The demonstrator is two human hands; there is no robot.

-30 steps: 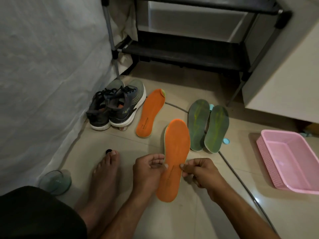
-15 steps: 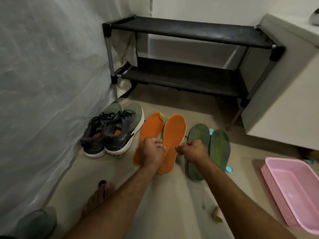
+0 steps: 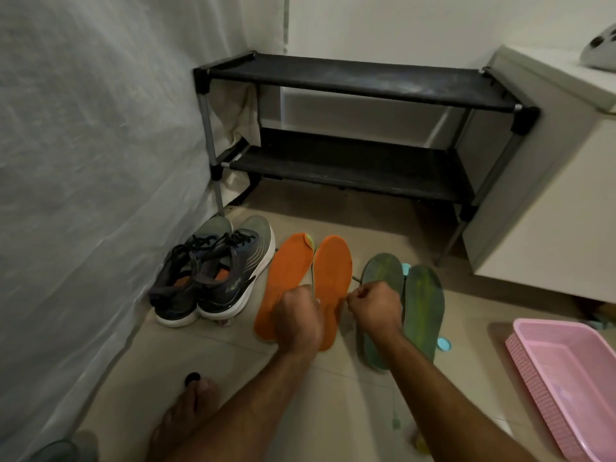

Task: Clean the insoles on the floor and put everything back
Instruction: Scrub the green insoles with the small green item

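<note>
Two orange insoles lie side by side on the tiled floor: the left orange insole [image 3: 283, 271] and the right orange insole [image 3: 333, 275]. My left hand [image 3: 298, 320] pinches the right orange insole at its left edge, and my right hand [image 3: 375, 306] pinches its right edge, both with curled fingers. The insole's heel end shows below my left hand. Two green insoles [image 3: 423, 305] lie just right of my right hand, partly hidden by my wrist. A pair of grey sneakers [image 3: 213, 278] stands to the left by the wall.
A black two-tier shoe rack [image 3: 350, 78] stands against the far wall. A white cabinet [image 3: 550, 201] is on the right, with a pink basket [image 3: 533, 368] on the floor below it. A small blue object [image 3: 444, 345] lies by the green insoles. My bare foot [image 3: 190, 405] is at the bottom left.
Both hands carried the orange insole away from me and set it down beside the other orange insole. The camera tilted up, showing the whole shoe rack.
</note>
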